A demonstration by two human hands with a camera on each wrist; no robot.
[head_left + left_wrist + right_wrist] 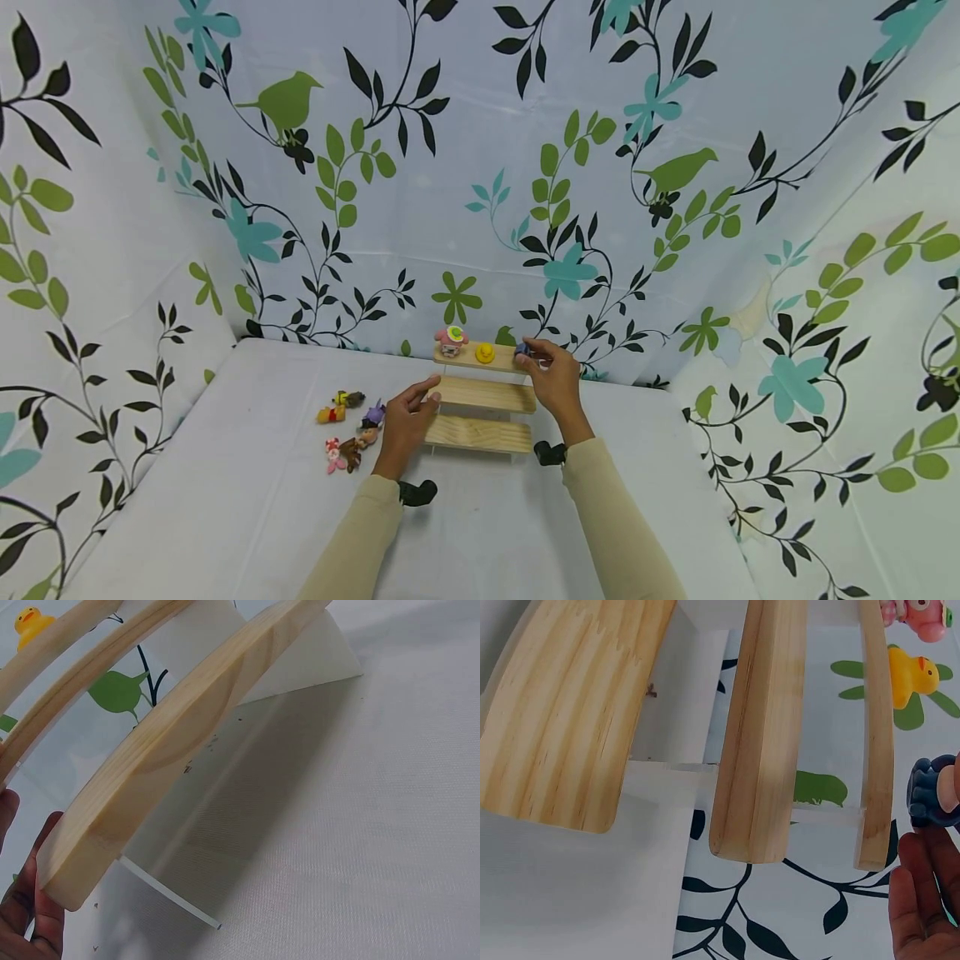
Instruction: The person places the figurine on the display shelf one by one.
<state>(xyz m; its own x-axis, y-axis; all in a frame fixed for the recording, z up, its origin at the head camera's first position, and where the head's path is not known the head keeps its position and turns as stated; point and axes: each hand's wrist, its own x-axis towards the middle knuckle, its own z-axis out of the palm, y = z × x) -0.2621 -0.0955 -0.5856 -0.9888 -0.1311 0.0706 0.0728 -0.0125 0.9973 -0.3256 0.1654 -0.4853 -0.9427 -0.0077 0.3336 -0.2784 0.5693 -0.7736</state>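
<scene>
A three-step wooden display shelf (pixel 480 434) with pale planks stands near the back of the table. My left hand (pixel 408 417) grips the left end of its middle plank; in the left wrist view the fingers (pixel 46 919) show beside the plank ends. At the top plank's right end, my right hand (pixel 553 379) pinches a small dark blue figurine (pixel 928 791), partly hidden by the fingers. On that plank sit a yellow rubber duck (pixel 485 353) in the middle and a pink figurine (pixel 452 340) with a green and yellow top at the left.
Several small figurines lie left of the shelf, among them a yellow and red one (pixel 331 414), a purple one (pixel 373 414), a pink one (pixel 334 456) and a brown one (pixel 350 454). A leaf-patterned cloth (pixel 480 233) hangs behind the white table (pixel 247 467).
</scene>
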